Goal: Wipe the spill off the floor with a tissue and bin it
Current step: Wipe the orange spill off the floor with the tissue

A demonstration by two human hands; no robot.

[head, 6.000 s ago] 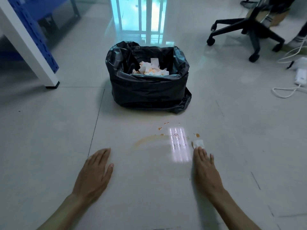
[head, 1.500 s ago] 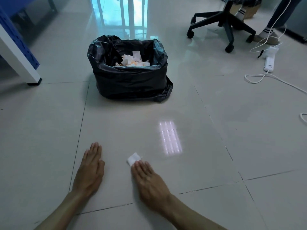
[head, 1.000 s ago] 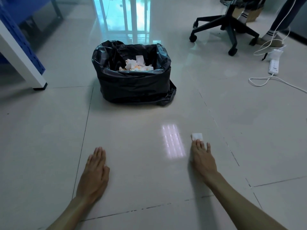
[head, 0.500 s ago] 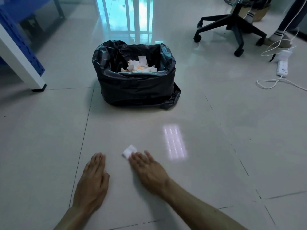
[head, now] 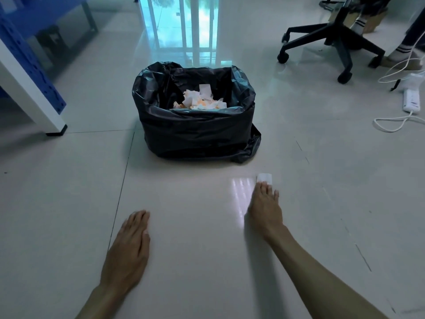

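A small folded white tissue [head: 264,177] lies flat on the glossy pale floor [head: 69,203], pinned under the straight fingertips of the person's right hand [head: 264,209], whose arm reaches forward from the lower right. The pad looks square, thick and soft-edged, and sits just beside a bright patch of reflected light on the tile, a little in front of the bin [head: 195,116] and off its right corner. No stain shows on the tile around it.

The left hand [head: 128,249] rests palm down on the floor, fingers extended and together, holding nothing, well apart from the tissue.

The bin is a low, rectangular container lined with a crinkled, shiny black plastic bag whose loose edge spills onto the floor at the right. Inside it lies a heap of crumpled white tissues [head: 200,100], several tinged orange.

The floor is made of large polished tiles with thin dark joints, mirroring a bluish window or door at the top of the view. At left stands a white table leg [head: 30,93] with a blue perforated panel. At upper right is the black five-star base of an office chair [head: 331,42] on castors, with the striped socks of another person's feet beside it. A white power strip [head: 410,100] and looping white cables lie on the floor at the far right. Nothing lies between the tissue and the bin.
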